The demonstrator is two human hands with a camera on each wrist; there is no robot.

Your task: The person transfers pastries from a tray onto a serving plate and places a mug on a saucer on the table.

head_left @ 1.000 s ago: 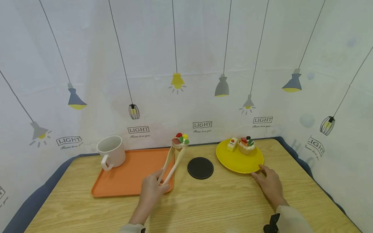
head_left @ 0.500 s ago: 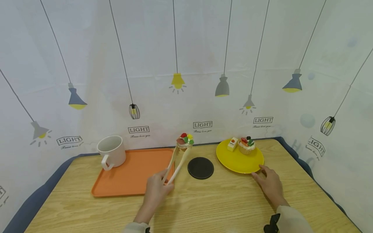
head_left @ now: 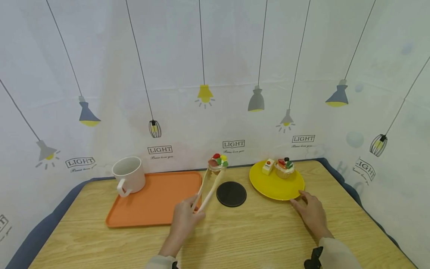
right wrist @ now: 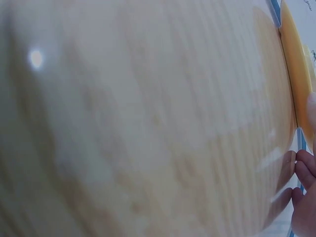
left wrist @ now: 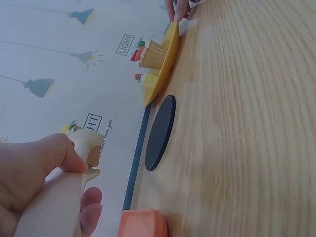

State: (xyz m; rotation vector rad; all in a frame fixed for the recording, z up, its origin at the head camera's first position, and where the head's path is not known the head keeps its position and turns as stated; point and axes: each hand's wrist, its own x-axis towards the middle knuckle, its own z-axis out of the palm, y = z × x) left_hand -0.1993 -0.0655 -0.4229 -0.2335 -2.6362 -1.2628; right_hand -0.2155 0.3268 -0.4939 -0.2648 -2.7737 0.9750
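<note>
My left hand grips a pair of pale tongs, seen close up in the left wrist view. Between their tips, raised above the table, is a small fruit-topped tart with red, yellow and green pieces. My right hand holds the near right rim of a yellow plate, thumb and index finger at the edge. On that plate sit a cupcake with cream and fruit and a little white cake block. The tart is mostly hidden behind the tongs in the left wrist view.
A round black coaster lies between the plate and an orange tray. The white mug stands on the tray's far left corner. Behind the wooden table hangs a lamp-printed curtain.
My left hand has moved to the right, carrying the tart in the tongs from over the tray's right edge towards the coaster. The right hand and the plate have stayed put.
</note>
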